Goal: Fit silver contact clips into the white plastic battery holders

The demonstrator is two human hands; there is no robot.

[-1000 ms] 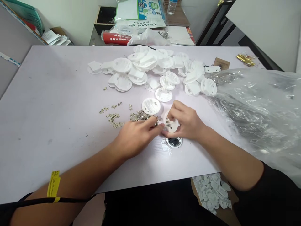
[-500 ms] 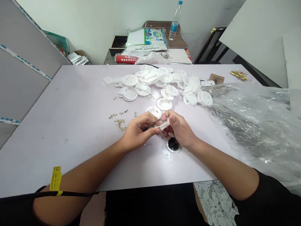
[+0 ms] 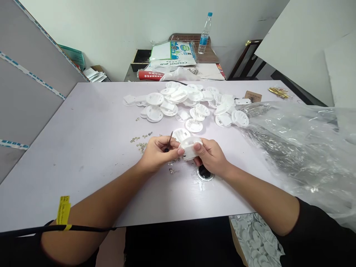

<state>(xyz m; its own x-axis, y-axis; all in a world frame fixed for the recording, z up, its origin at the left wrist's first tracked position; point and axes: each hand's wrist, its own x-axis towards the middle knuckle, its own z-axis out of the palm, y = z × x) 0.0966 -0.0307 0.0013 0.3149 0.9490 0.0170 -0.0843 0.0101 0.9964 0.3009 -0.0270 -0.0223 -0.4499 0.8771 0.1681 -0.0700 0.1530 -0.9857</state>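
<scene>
Between my two hands a round white plastic cover [image 3: 190, 151] is held just above the table, its face tilted up. My right hand [image 3: 214, 156] is closed on its right side, thumb on top. My left hand [image 3: 157, 154] pinches its left edge with thumb and fingers. A thin dark pointed tool [image 3: 169, 141] also sticks up from my left hand; its exact kind is unclear. Small metal parts [image 3: 171, 171] lie under and left of my hands. Near my right wrist a round black piece with a silver rim [image 3: 205, 172] sits on the table.
A heap of similar white covers [image 3: 178, 94] spreads across the back of the table [image 3: 91, 148]. Clear plastic sheeting [image 3: 300, 155] covers the right side. Gold-coloured pieces [image 3: 278, 92] lie at the far right corner. Below the front edge, a box holds many white pieces [image 3: 257, 237].
The white cover has turned from nearly edge-on to face up. The thin dark tool now shows upright in my left hand. The view has shifted slightly.
</scene>
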